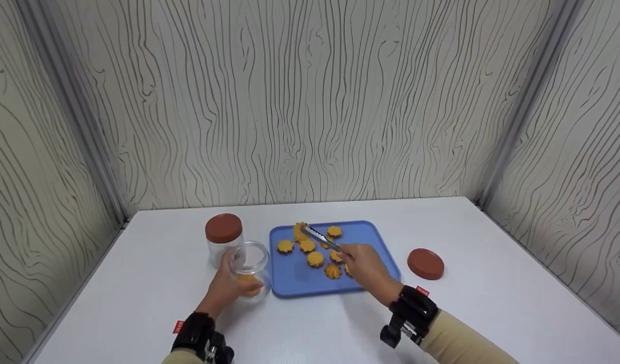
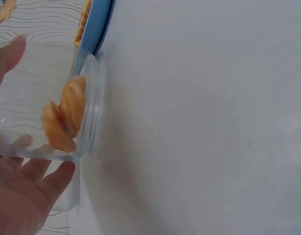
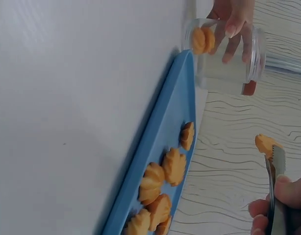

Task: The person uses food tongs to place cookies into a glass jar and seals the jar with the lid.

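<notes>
My left hand (image 1: pixel 228 287) is wrapped round the side of a clear jar (image 1: pixel 258 277), which has no lid and stands at the left edge of the blue tray. Two fluted orange-brown cookies (image 2: pixel 67 112) lie at the jar's bottom. With my right hand (image 1: pixel 366 267) I grip metal tongs (image 1: pixel 321 237) above the tray (image 1: pixel 294 280). In the right wrist view, a cookie (image 3: pixel 264 143) is pinched between the serrated tips, raised off the tray. Several more flower-shaped cookies (image 1: pixel 315 259) are spread on the tray below.
Behind my left hand stands a second jar with a red-brown lid (image 1: pixel 224 228). A loose red-brown lid (image 1: pixel 425 264) lies on the white table (image 1: pixel 310 328), right of the tray. Wood-patterned panels (image 1: pixel 310 101) close off the back and both sides.
</notes>
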`<state>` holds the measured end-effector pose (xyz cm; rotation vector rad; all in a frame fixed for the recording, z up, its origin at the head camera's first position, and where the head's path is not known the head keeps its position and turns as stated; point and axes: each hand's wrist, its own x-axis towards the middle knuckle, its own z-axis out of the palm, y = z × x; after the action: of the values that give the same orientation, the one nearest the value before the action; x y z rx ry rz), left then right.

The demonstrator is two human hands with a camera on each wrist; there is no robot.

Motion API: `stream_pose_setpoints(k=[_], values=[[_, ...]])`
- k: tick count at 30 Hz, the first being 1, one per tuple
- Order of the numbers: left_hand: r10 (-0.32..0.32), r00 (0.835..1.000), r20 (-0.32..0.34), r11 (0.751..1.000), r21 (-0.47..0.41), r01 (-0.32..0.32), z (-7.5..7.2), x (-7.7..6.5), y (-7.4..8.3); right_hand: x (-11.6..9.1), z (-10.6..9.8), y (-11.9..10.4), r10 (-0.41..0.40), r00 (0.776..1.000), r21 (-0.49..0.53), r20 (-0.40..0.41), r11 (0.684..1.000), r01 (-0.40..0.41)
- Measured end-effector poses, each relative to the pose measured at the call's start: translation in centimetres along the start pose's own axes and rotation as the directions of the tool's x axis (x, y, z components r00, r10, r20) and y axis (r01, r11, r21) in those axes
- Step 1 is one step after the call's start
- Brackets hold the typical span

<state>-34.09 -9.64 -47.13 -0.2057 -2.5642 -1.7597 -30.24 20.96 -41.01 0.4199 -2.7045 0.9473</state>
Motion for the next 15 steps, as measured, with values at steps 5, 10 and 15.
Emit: stream_pose_setpoints(k=[5,10,15], values=[[-0.011,1.000,-0.011,1.000,0.024,0.011,0.2,0.0,0.1,0.1,0.0,-1.1,-0.048,0.999,0.007,0.014,0.999,0.048],[0.024,1.000,-0.015,1.000,0.013,-0.023,0.1,-0.2,0.1,0.0,-0.1,-1.7,-0.079,0.997,0.023,0.027,0.997,0.078],[0.042,0.999,-0.021,0.999,0.019,-0.042,0.0,-0.2,0.0,0.0,0.1,-2.4,-0.126,0.992,0.023,0.021,0.992,0.126]])
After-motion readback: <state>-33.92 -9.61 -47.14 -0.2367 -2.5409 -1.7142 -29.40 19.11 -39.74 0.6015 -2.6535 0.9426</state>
